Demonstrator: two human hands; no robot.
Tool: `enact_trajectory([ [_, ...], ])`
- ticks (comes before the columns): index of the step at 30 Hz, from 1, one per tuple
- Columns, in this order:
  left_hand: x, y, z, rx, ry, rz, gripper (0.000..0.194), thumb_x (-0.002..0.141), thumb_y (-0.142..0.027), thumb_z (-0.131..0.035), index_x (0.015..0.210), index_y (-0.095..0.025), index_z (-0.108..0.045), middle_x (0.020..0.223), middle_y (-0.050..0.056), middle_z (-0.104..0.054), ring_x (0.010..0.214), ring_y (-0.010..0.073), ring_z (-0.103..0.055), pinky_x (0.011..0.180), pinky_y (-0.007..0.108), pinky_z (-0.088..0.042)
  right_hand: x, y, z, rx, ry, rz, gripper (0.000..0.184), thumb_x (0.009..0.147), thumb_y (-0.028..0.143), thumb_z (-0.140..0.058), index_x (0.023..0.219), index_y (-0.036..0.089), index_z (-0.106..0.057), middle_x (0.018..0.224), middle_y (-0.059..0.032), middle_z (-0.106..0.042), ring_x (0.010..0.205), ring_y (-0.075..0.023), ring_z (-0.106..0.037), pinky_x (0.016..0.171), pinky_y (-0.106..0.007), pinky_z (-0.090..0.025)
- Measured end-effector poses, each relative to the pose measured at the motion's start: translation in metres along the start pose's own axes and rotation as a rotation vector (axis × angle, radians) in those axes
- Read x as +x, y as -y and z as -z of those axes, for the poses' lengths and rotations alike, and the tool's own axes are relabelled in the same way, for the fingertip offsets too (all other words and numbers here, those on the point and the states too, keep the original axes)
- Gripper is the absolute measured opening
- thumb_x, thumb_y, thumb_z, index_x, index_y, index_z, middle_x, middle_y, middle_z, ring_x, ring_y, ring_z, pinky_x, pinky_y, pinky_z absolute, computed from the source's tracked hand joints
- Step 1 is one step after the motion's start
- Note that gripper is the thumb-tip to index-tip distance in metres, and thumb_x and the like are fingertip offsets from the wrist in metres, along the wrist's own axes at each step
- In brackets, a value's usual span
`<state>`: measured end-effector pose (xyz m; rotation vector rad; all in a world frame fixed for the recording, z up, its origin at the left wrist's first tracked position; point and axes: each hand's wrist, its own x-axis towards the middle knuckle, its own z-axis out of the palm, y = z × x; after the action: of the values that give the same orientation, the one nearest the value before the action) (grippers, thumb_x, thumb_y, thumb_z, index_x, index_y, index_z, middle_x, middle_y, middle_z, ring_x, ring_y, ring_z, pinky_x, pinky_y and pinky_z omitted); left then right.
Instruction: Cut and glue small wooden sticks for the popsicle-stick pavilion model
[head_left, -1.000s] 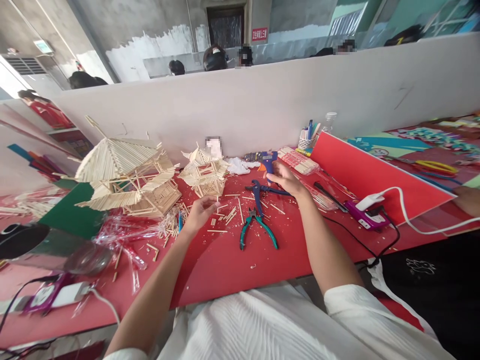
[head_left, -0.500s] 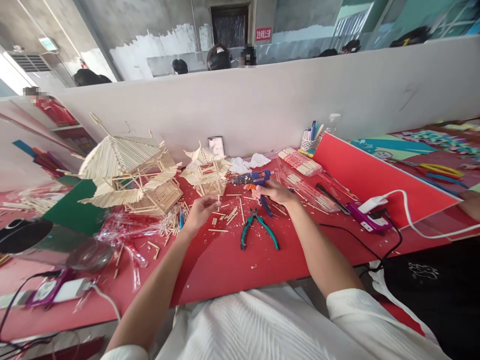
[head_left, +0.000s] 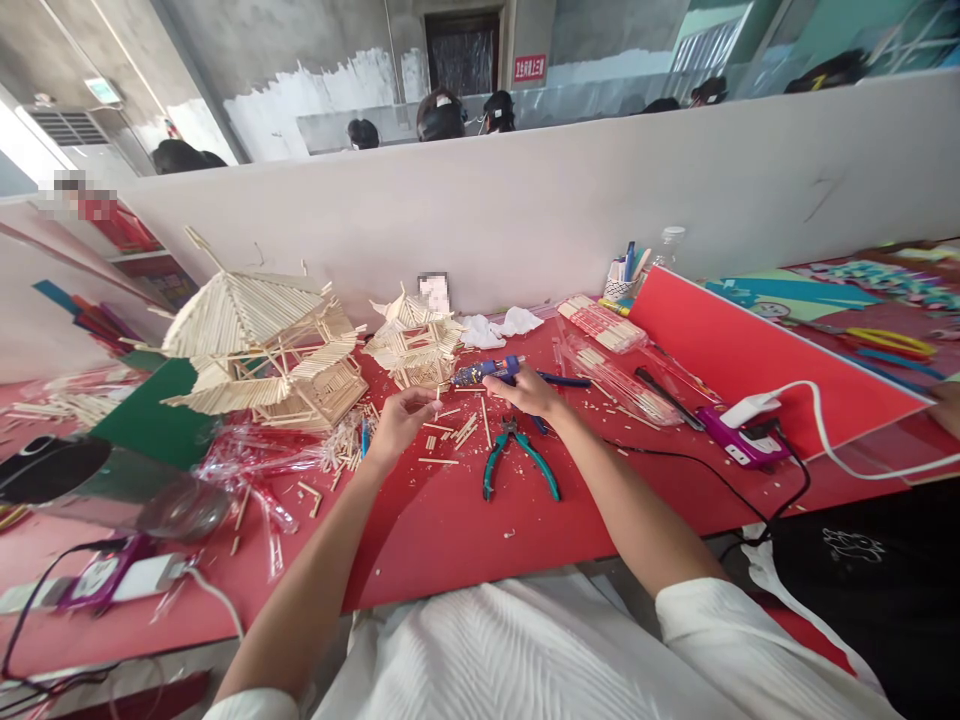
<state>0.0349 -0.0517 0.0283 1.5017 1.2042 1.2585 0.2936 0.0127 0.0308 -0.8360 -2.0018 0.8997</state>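
My right hand (head_left: 523, 390) is closed around a blue hot glue gun (head_left: 486, 371), whose nozzle points left toward my other hand. My left hand (head_left: 405, 415) pinches a small wooden stick (head_left: 439, 396) upright between thumb and fingertips, close to the nozzle. Just behind stands a small pavilion model (head_left: 415, 340) built of sticks. A larger stick pavilion (head_left: 240, 320) is to the left. Green-handled pliers (head_left: 517, 455) lie spread in front of my right hand, and short cut sticks (head_left: 465, 430) are scattered between my hands.
Packs of sticks (head_left: 600, 322) and a leaning red board (head_left: 772, 345) are on the right, beside a purple power strip (head_left: 739, 440). A clear jar (head_left: 165, 500) lies on its side at left near plastic wrap (head_left: 259, 450). A white partition (head_left: 525, 220) runs behind.
My right hand has moved left with the glue gun, bringing its nozzle to the stick in my left hand. The glue gun has tilted. My left hand has hardly moved.
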Motion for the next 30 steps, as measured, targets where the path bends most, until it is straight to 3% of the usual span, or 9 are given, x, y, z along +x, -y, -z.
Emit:
enact_trajectory([
  [30, -0.003, -0.006, -0.001, -0.003, -0.014, 0.006, 0.042, 0.066, -0.052, -0.086, 0.086, -0.017, -0.075, 0.074, 0.003, -0.068, 0.068, 0.0146, -0.059, 0.068, 0.028, -0.05, 0.001, 0.01, 0.001, -0.1, 0.012, 0.047, 0.052, 0.09, 0.062, -0.057, 0.058, 0.024, -0.042, 0.051, 0.0031, -0.043, 0.052, -0.0152, -0.048, 0.054, -0.028, -0.038],
])
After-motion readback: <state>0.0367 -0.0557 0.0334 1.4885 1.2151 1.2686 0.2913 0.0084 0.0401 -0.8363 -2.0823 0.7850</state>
